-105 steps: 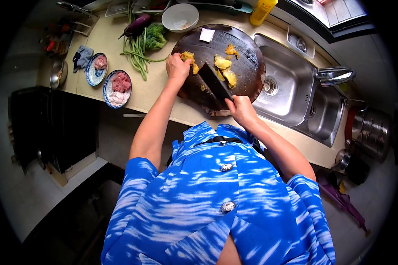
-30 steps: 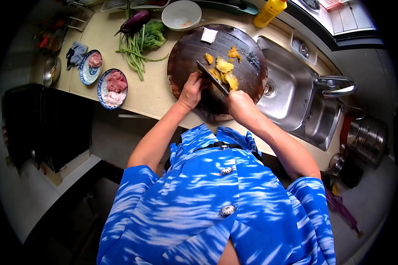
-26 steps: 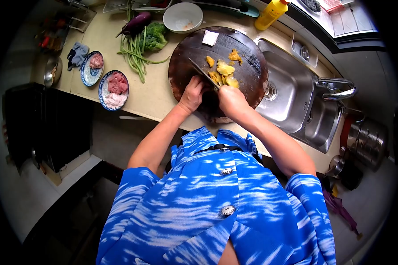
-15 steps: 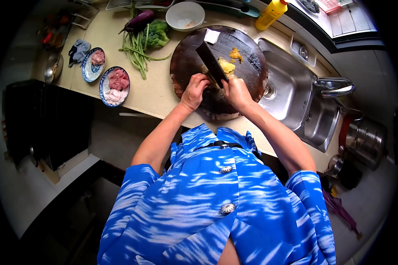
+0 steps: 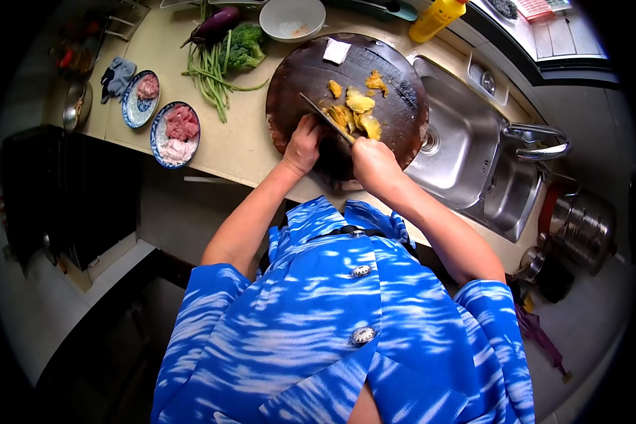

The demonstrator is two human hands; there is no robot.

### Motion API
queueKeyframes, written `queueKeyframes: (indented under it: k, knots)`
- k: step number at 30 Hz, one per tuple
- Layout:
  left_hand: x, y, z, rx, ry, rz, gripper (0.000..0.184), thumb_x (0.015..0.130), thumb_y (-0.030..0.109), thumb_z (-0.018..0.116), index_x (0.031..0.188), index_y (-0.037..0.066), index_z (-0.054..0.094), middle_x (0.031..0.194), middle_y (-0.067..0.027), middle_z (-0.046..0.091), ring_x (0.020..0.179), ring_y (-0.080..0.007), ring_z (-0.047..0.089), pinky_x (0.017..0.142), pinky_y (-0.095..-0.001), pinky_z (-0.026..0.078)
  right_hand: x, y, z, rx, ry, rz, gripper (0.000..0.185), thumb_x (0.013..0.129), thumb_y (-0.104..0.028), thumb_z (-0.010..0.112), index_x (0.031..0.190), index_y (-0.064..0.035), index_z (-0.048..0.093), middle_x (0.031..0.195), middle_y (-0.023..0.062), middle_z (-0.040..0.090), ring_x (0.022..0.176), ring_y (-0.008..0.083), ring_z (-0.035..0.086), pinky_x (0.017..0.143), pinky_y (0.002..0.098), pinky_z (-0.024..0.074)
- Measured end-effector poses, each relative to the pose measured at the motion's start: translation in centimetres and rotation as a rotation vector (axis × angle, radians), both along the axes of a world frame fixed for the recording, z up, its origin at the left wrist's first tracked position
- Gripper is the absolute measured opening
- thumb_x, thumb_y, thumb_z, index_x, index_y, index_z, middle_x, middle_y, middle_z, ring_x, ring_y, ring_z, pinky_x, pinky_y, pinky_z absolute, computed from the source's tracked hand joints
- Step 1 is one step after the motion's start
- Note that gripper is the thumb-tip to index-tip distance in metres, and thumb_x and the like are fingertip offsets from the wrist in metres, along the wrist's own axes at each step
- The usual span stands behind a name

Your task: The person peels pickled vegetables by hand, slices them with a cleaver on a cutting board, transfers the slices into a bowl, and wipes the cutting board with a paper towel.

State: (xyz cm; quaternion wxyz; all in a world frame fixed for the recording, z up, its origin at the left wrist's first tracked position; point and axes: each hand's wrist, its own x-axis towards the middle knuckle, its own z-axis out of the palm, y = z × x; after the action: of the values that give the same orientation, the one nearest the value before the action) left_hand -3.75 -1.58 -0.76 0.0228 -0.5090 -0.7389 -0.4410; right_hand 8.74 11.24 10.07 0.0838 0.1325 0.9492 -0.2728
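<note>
My right hand (image 5: 376, 164) is closed around the handle of a cleaver (image 5: 326, 117). Its blade is seen nearly edge-on, slanting up and left over a round dark chopping board (image 5: 297, 71). Close to the blade's left side, my left hand (image 5: 303, 147) has its fingers curled down. Whatever lies under those fingertips is hidden. Beyond the blade lie several yellow food pieces (image 5: 360, 102), some flat like slices; their kind is unclear. A darker orange scrap (image 5: 377, 83) sits farther back, and a small white square (image 5: 336, 51) rests near the board's far edge.
Left of the board are an eggplant (image 5: 219, 22), broccoli (image 5: 245, 46), green beans (image 5: 212, 79) and a white bowl (image 5: 292, 20). Two blue-rimmed dishes (image 5: 156, 134) hold raw meat. On the right are a steel sink (image 5: 456, 155) with a tap (image 5: 542, 143) and a yellow bottle (image 5: 437, 20).
The cleaver has turned from showing its broad dark face to nearly edge-on, lower over the board. More yellow pieces now show beyond it. My left hand has shifted slightly left.
</note>
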Motion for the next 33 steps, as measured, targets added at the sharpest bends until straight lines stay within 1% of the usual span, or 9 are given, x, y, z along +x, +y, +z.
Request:
queueKeyframes:
  k: [4, 6, 8, 10, 16, 19, 23, 30, 33]
  knots:
    - [-0.1, 0.2, 0.1, 0.019, 0.033, -0.044, 0.02, 0.07, -0.005, 0.059, 0.09, -0.001, 0.061, 0.099, -0.0181, 0.056, 0.096, -0.0368, 0.053, 0.083, -0.0397, 0.047, -3.3, -0.8, -2.4, 0.038, 0.117, 0.008, 0.012, 0.067, 0.0, 0.051, 0.066, 0.005, 0.062, 0.071, 0.0253, 0.061, 0.072, 0.0399, 0.062, 0.067, 0.0456, 0.0511]
    - [0.0, 0.2, 0.4, 0.019, 0.039, -0.05, 0.019, 0.07, -0.005, 0.06, 0.089, -0.001, 0.06, 0.098, -0.0179, 0.056, 0.095, -0.0365, 0.053, 0.083, -0.0394, 0.047, -3.1, -0.4, -3.3, 0.013, 0.152, -0.002, 0.013, 0.071, -0.001, 0.05, 0.068, 0.0049, 0.062, 0.073, 0.0268, 0.061, 0.073, 0.0402, 0.063, 0.068, 0.0459, 0.0509]
    - [0.3, 0.1, 0.1, -0.029, 0.059, -0.019, 0.018, 0.07, -0.005, 0.06, 0.087, -0.001, 0.059, 0.096, -0.017, 0.056, 0.096, -0.0358, 0.053, 0.082, -0.0385, 0.047, -2.4, 0.1, -4.0, -0.063, 0.118, -0.195, 0.017, 0.079, -0.005, 0.052, 0.069, 0.0059, 0.061, 0.072, 0.0283, 0.06, 0.071, 0.0417, 0.062, 0.066, 0.047, 0.0503]
    - [0.3, 0.0, 0.2, -0.031, 0.091, -0.02, 0.018, 0.07, -0.005, 0.06, 0.087, -0.001, 0.058, 0.097, -0.0163, 0.056, 0.097, -0.0347, 0.053, 0.082, -0.0377, 0.047, -1.9, 1.0, -4.5, -0.132, 0.206, -0.244, 0.027, 0.087, -0.014, 0.056, 0.07, 0.0068, 0.06, 0.066, 0.0291, 0.058, 0.066, 0.0447, 0.06, 0.061, 0.0486, 0.0491]
    - [0.5, -0.2, 0.0, 0.006, 0.118, 0.032, 0.019, 0.07, -0.005, 0.061, 0.088, -0.001, 0.059, 0.098, -0.0153, 0.056, 0.099, -0.0338, 0.053, 0.083, -0.0387, 0.047, -0.1, 0.6, -0.6, -0.125, 0.211, -0.191, 0.023, 0.084, -0.011, 0.055, 0.069, 0.006, 0.057, 0.064, 0.0297, 0.057, 0.066, 0.0446, 0.06, 0.062, 0.0495, 0.0491]
    - [0.4, -0.1, 0.4, 0.022, 0.066, 0.015, 0.02, 0.07, -0.006, 0.061, 0.09, -0.001, 0.061, 0.1, -0.0161, 0.058, 0.096, -0.0348, 0.054, 0.081, -0.0393, 0.048, 1.0, 0.1, 1.0, -0.066, 0.046, -0.143, 0.011, 0.073, -0.003, 0.055, 0.067, 0.0059, 0.057, 0.066, 0.029, 0.058, 0.067, 0.0432, 0.061, 0.063, 0.0494, 0.0498]
    - [0.4, -0.2, 0.2, 0.031, 0.002, 0.009, 0.019, 0.07, -0.006, 0.061, 0.088, -0.001, 0.064, 0.1, -0.0169, 0.059, 0.095, -0.0347, 0.055, 0.081, -0.0393, 0.049, 1.6, 0.9, 0.2, -0.071, -0.042, -0.057, 0.01, 0.067, 0.0, 0.055, 0.065, 0.0074, 0.061, 0.071, 0.0271, 0.06, 0.07, 0.0419, 0.062, 0.064, 0.0471, 0.0511]
    - [0.1, -0.4, 0.1, 0.038, 0.044, -0.021, 0.02, 0.071, -0.006, 0.058, 0.089, -0.001, 0.064, 0.097, -0.0167, 0.058, 0.092, -0.0351, 0.055, 0.08, -0.0393, 0.048, -3.9, -1.0, -3.2, 0.006, 0.091, -0.017, 0.013, 0.066, 0.002, 0.052, 0.068, 0.0052, 0.064, 0.072, 0.0278, 0.061, 0.072, 0.0407, 0.063, 0.067, 0.046, 0.0517]
    - [0.4, 0.0, 0.1, 0.012, 0.038, 0.002, 0.021, 0.07, -0.006, 0.061, 0.091, -0.002, 0.063, 0.097, -0.0163, 0.059, 0.093, -0.0357, 0.056, 0.08, -0.0393, 0.048, -3.3, -0.1, -4.4, -0.035, 0.126, -0.094, 0.017, 0.078, -0.006, 0.054, 0.068, 0.0048, 0.063, 0.069, 0.0283, 0.059, 0.069, 0.0423, 0.061, 0.064, 0.047, 0.0503]
